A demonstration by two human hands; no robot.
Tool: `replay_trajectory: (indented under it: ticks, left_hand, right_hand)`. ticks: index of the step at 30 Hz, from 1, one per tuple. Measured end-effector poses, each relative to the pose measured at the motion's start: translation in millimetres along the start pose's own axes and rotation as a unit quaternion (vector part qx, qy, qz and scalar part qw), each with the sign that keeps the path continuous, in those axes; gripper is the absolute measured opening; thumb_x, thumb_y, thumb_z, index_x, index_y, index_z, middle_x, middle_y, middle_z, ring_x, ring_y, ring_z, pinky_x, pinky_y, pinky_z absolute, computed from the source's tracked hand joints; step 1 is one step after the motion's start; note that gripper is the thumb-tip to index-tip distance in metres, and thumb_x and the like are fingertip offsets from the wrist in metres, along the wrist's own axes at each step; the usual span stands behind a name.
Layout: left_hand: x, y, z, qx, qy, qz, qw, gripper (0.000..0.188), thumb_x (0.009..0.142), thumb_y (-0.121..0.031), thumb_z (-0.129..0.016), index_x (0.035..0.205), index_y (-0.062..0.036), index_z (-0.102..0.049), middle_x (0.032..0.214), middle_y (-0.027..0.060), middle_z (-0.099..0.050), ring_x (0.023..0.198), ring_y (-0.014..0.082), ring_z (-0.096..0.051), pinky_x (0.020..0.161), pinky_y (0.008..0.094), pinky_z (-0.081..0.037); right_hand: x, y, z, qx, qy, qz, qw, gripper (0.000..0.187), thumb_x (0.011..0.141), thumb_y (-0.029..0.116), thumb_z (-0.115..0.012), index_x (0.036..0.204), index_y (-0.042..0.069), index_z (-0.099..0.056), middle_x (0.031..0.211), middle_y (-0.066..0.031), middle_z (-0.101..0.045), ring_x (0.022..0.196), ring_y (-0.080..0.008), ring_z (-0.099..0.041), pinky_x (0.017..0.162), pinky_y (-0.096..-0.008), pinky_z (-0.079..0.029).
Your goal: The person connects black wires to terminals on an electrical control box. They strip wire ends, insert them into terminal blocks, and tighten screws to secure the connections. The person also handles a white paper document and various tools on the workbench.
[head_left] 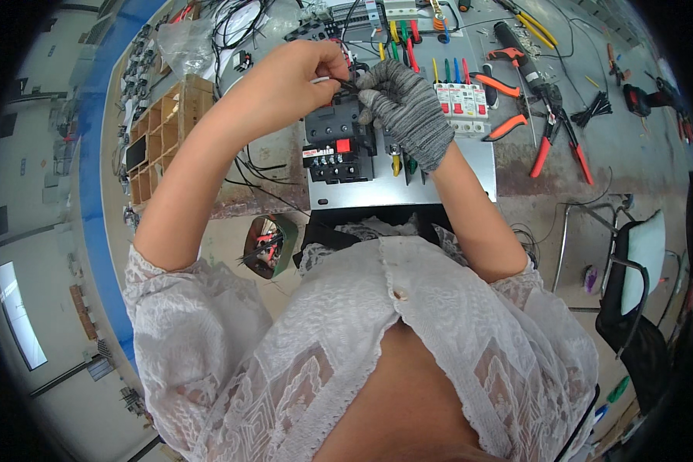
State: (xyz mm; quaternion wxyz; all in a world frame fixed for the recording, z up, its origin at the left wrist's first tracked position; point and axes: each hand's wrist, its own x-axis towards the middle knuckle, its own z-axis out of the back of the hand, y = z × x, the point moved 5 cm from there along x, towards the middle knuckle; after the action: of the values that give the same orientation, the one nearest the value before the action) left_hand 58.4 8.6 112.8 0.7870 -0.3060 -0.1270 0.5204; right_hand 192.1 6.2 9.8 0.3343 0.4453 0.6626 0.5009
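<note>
Grey workbench (624,142) is filling the top of the head view, its far side getting cut off by the frame. One black contactor (333,122) is sitting on a silvery plate (476,173), with the hands partly hiding its upper end. Left hand (304,73) is bare, fingers curling in at that end; right hand (408,112), in a grey glove, is bunching its fingers right beside it. Some dark wire (348,85) is showing between them, but honestly I can't tell whose fingers are gripping it. Counting stuff: four red switches (457,110) are lining up right of the contactor, four coloured wires (456,71) sticking up behind them. Further right of it, one pair of orange-handled cutters (507,128) and one red-handled tool (542,157) are lying around. Left of it, one wooden compartment box (196,100) is sitting partly behind the left forearm (200,185).
</note>
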Motion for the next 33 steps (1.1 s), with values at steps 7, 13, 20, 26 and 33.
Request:
replay_trajectory:
  ticks: [7,13,20,26,33]
  left_hand:
    - [4.0,-14.6,-4.2,0.090,-0.010,-0.009,0.996,0.011,0.082,0.001,-0.061,0.091,0.0024,-0.057,0.079,0.0073,-0.062,0.076,0.0136,-0.059,0.070,0.0293,-0.049]
    - [9.9,-17.0,-3.6,0.135,-0.020,-0.044,0.990,0.011,0.081,-0.002,-0.063,0.090,0.0020,-0.058,0.079,0.0082,-0.062,0.076,0.0163,-0.060,0.072,0.0291,-0.048]
    - [15.7,-12.3,-4.9,0.071,0.022,0.040,0.996,0.009,0.086,-0.006,-0.060,0.093,0.0004,-0.059,0.080,0.0051,-0.063,0.076,0.0129,-0.060,0.070,0.0270,-0.048]
    - [12.6,-4.4,1.8,-0.199,0.100,0.101,0.970,0.023,0.097,-0.019,-0.047,0.107,-0.0012,-0.058,0.100,0.0062,-0.062,0.083,0.0115,-0.063,0.073,0.0242,-0.050]
    - [16.8,7.3,-2.3,-0.192,0.084,0.042,0.977,0.018,0.093,-0.001,-0.049,0.111,-0.0006,-0.056,0.109,0.0065,-0.061,0.091,0.0111,-0.064,0.077,0.0234,-0.050]
  right_hand:
    - [5.8,3.5,9.8,-0.033,0.024,-0.037,0.998,0.012,0.085,0.008,-0.067,0.092,0.001,-0.059,0.076,-0.0054,-0.064,0.065,-0.0132,-0.067,0.055,-0.0232,-0.053]
    - [12.5,-0.3,6.7,-0.033,0.017,0.028,0.999,0.020,0.083,0.009,-0.069,0.097,0.002,-0.056,0.084,-0.0098,-0.067,0.069,-0.0160,-0.067,0.056,-0.0262,-0.053]
    - [5.2,5.5,-1.0,-0.361,-0.098,0.235,0.897,0.033,0.081,0.012,-0.067,0.110,0.003,-0.056,0.092,-0.0160,-0.066,0.083,-0.0303,-0.066,0.074,-0.0363,-0.054]
    - [9.0,-1.7,4.4,-0.232,-0.094,0.202,0.947,0.027,0.083,0.010,-0.062,0.109,0.005,-0.055,0.092,-0.0147,-0.067,0.084,-0.0317,-0.066,0.074,-0.0369,-0.054]
    - [8.1,2.3,9.4,-0.252,-0.124,0.213,0.936,0.024,0.083,0.008,-0.062,0.105,0.006,-0.055,0.092,-0.0146,-0.067,0.084,-0.0323,-0.066,0.073,-0.0379,-0.054]
